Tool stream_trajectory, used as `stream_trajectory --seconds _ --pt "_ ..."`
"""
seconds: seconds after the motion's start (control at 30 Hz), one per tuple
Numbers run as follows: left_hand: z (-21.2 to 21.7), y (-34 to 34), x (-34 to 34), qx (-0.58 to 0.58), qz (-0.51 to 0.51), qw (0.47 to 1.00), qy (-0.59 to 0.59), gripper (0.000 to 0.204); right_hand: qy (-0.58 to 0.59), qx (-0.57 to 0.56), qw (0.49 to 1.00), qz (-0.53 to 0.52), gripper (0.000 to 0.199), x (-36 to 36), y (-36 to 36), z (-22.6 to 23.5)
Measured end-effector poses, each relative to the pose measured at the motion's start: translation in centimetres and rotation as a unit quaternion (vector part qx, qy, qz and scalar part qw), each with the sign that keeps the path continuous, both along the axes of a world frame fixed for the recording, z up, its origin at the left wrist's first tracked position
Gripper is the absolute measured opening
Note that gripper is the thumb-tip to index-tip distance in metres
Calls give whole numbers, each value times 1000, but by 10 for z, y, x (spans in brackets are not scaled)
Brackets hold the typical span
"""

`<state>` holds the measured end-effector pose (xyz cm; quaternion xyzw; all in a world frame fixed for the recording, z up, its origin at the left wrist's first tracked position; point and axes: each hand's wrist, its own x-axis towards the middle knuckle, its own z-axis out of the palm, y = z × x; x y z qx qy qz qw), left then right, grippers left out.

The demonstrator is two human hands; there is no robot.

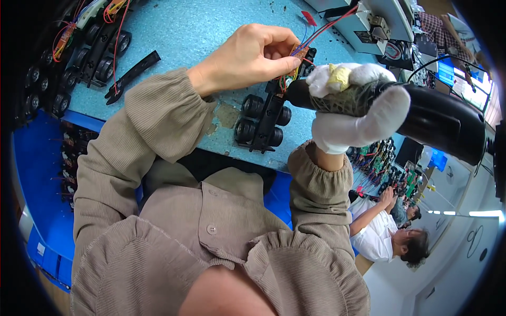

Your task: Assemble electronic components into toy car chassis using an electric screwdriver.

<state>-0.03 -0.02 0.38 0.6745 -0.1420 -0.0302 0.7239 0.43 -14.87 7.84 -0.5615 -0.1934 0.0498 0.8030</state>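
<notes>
A black toy truck chassis (267,125) with several wheels lies on the blue worktop near its front edge. Thumb and fingers of my bare left hand (250,59) pinch a small orange-brown circuit board (302,51) at the chassis's far end. Red and blue wires (328,25) run up and away from the board. My right hand (363,108), in a white glove, is wrapped around a thick black handheld tool (440,117) that looks like an electric screwdriver. Its narrow end reaches the chassis beside the board; the exact contact point is hidden.
More wheeled chassis (100,58) stand at the far left, beside a loose black bar-shaped part (132,78). A blue bin (42,158) sits below the table's left edge. White equipment (379,26) stands at back right; a co-worker in white (375,226) sits to the right.
</notes>
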Motion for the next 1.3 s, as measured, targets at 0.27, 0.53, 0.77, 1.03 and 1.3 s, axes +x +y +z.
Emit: stream_trajectory --seconds 0.27,0.53,0.77,1.03,1.3 --pt "2 -3 -21 -143 26 980 138 35 -42 -129 991 10 46 -8 -3 5" --pt "2 -8 -28 -219 81 960 154 31 -63 -197 973 101 53 -10 -16 20" --pt "3 -15 -27 -200 96 963 154 18 -19 192 966 174 48 135 26 46" --pt "7 3 -28 24 95 993 66 29 232 291 904 211 38 182 54 56" --pt "11 0 -27 147 108 972 -151 53 -137 110 949 261 42 201 -21 12"
